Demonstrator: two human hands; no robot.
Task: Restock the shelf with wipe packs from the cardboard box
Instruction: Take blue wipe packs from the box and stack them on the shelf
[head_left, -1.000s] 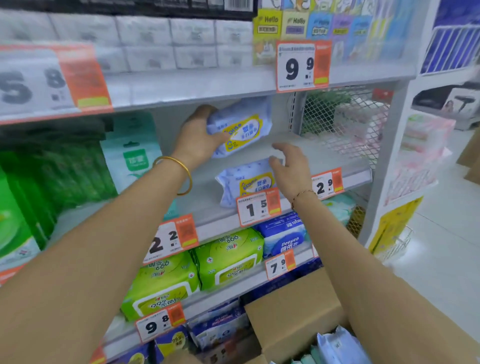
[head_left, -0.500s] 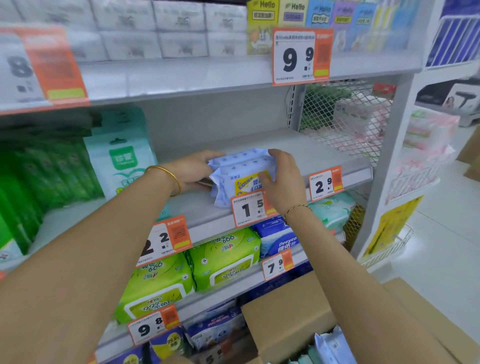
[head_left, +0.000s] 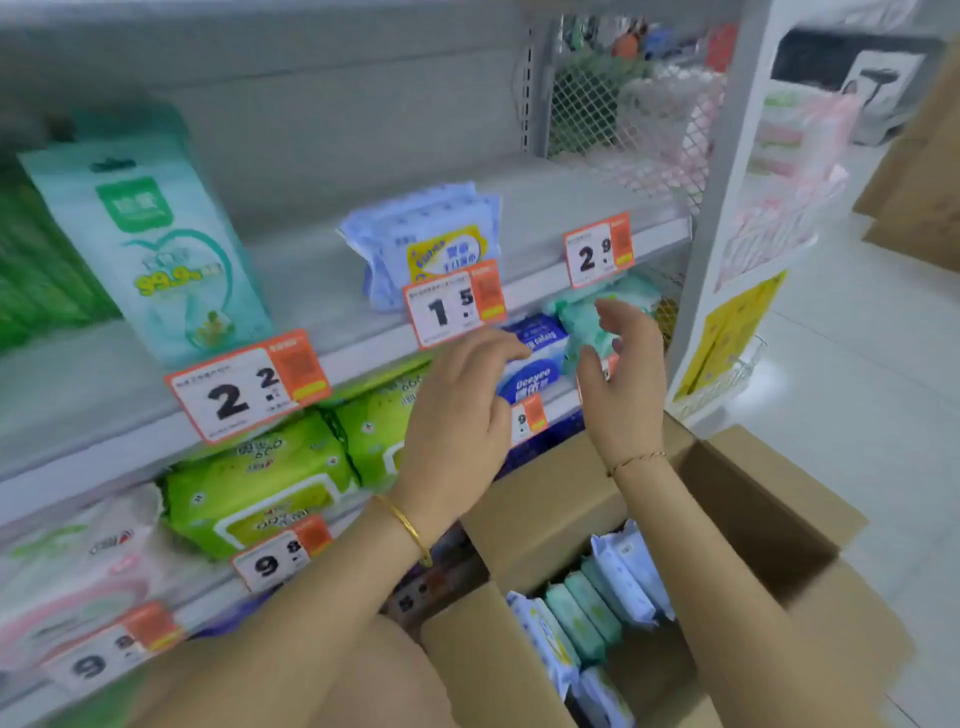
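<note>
Light blue wipe packs (head_left: 428, 236) with a yellow label lie stacked on the grey shelf (head_left: 311, 280), behind the 1.5 price tag. My left hand (head_left: 462, 410) and my right hand (head_left: 621, 374) hover empty below that shelf, fingers loosely curled, in front of the lower shelf's packs. The open cardboard box (head_left: 753, 509) stands below my hands on the floor. Inside it, several blue and green wipe packs (head_left: 592, 608) stand on edge.
A tall mint pack (head_left: 156, 249) leans at the shelf's left. Green packs (head_left: 260, 488) and a dark blue pack (head_left: 535, 364) fill the lower shelf. A white mesh divider (head_left: 613, 114) and upright post (head_left: 722, 156) bound the shelf on the right. More brown boxes (head_left: 919, 171) stand far right.
Both hands let go of the blue packs, left them stacked on the shelf, and drew back down toward the box. The view tilted downward.
</note>
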